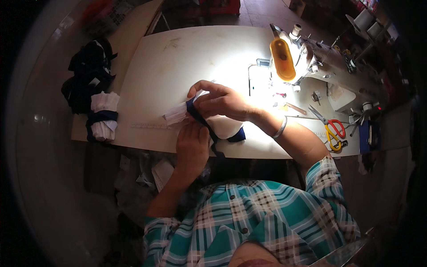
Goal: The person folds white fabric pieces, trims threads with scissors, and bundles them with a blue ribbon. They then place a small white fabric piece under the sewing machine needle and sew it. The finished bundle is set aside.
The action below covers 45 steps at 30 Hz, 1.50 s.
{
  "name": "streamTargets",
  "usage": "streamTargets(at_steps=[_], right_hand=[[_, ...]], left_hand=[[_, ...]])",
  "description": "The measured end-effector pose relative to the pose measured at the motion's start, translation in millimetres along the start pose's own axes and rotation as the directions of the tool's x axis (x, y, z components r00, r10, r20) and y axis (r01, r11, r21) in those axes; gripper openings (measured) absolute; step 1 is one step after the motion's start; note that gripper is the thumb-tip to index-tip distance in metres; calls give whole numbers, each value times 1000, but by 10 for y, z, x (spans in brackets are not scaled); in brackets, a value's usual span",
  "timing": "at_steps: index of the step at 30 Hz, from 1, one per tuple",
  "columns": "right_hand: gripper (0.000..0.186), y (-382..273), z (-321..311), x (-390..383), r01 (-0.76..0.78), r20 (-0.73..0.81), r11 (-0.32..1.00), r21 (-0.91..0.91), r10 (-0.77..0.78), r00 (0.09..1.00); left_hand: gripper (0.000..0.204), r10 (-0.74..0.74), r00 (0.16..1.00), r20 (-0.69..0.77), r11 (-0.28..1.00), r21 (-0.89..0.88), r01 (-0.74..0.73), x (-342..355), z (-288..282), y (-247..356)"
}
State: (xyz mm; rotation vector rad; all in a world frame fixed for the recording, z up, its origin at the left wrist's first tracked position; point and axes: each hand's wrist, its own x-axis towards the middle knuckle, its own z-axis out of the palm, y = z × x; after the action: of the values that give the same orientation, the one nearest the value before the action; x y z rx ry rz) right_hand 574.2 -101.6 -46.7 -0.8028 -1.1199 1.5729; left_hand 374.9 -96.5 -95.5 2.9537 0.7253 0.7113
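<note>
Just left of the table's middle, I hold a bundle of white folded pieces point(177, 114) with a dark navy cloth strip point(200, 118) around it. My left hand point(193, 141) is closed on the near side of the bundle, its fingertips partly hidden under it. Over the top, my right hand point(224, 102) is closed at the strip, index finger curved up and thumb side out of sight. The strip's loose end hangs toward the near table edge. Beside the bundle, below my right wrist, lies a white piece point(226, 126) with a navy end point(238, 135).
A sewing machine point(307, 66) with a lit lamp and an orange-yellow part point(282, 58) stands on the right. Scissors point(330, 127) with red and yellow handles lie near the table's right edge. At the left sit another navy-tied white bundle point(104, 116) and dark cloth pieces point(91, 73).
</note>
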Motion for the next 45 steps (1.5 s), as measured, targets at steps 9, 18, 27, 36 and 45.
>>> streamTargets(at_steps=[9, 18, 27, 36, 45], right_hand=[[31, 49, 0, 45, -126, -134, 980, 156, 147, 980], [22, 512, 547, -799, -332, 164, 942, -47, 335, 928], [30, -1048, 439, -265, 366, 273, 888, -280, -292, 917], [29, -2056, 991, 145, 64, 20, -404, -913, 112, 994], [7, -2696, 814, 897, -274, 104, -924, -266, -310, 945]], left_hand=[[50, -18, 998, -59, 1000, -17, 17, 143, -17, -305], [32, -112, 993, -27, 894, 433, 113, 408, 244, -713], [32, -51, 997, -65, 980, 188, 63, 211, 125, -500], [28, -71, 997, -34, 955, 287, 78, 185, 259, -680], [26, -75, 993, -86, 954, 283, 97, 104, 173, -636]])
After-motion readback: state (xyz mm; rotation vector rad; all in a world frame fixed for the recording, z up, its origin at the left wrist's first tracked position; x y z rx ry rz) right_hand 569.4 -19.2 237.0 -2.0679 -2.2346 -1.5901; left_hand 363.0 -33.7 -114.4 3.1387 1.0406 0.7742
